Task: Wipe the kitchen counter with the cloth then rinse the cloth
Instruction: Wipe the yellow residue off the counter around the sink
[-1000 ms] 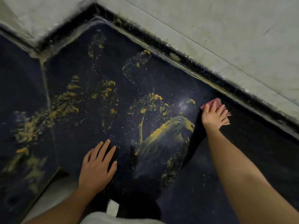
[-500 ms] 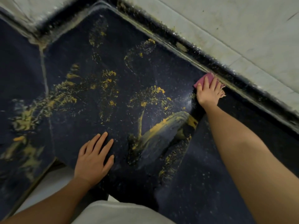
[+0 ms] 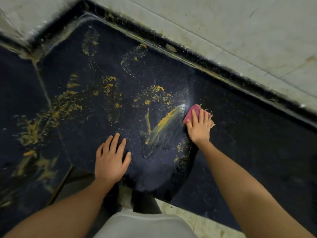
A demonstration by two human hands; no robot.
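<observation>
— Where is the grip?

— The right hand (image 3: 199,129) lies flat on the folded pink cloth (image 3: 193,112), fingers straight and close together. It presses the cloth onto the dark speckled stone counter (image 3: 257,152), with no finger curled round it. The thumb sits at the cloth's near left corner.

— Which way does the cloth lie?

— Its bare left edge slants from near-left to far-right, and a frayed fringe pokes out past the fingertips on the right. The hand hides most of it, so I cannot tell its long axis.

— What is around it?

— That left edge touches a thick yellow smear (image 3: 164,124), drawn out in a long streak. Thinner yellow spatter (image 3: 68,103) spreads leftward across a seam (image 3: 46,93) between slabs. The left hand (image 3: 110,160) rests palm down with fingers spread, just left of the streak and near the front edge.

— And room to move?

— Right of the cloth the counter runs on, plain and dark. A black grimy joint (image 3: 214,66) follows the back edge under the pale tiled wall (image 3: 240,31), well apart from the cloth. Past the front edge shows pale floor (image 3: 180,213).
</observation>
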